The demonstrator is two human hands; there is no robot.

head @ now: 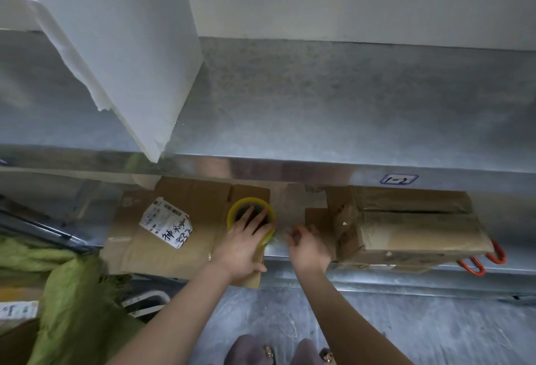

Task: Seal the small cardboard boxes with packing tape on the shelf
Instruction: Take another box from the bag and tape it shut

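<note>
A: How many boxes do you count on the shelf (290, 257)?

B: Two cardboard pieces. One flattened box (174, 228) lies on the left, matte brown, with one white shipping label (166, 221) stuck on it, crumpled at the edges and marked with handwriting. One closed box (412, 228) sits on the right, rectangular, its top glossy with wrinkled clear tape.

A: And the tape?

B: One roll of packing tape (251, 219), a yellowish translucent ring, resting on the flattened box's right end. The left hand (242, 245) has its fingers hooked inside the ring and its thumb outside, clamped on the roll.

A: The other hand?

B: The right hand (309, 245) is just beside the roll, between it and the closed box, fingertips pinched together. A clear strip seems to run from the roll to them, but it is too faint to be sure.

A: Anything else?

B: Two orange loop handles (481, 263) poke out under the closed box. One rumpled green cloth (66, 286) lies at lower left. The shelf is dull grey sheet metal, speckled, with one blue-outlined label (398, 179) on the upper shelf's edge.
</note>
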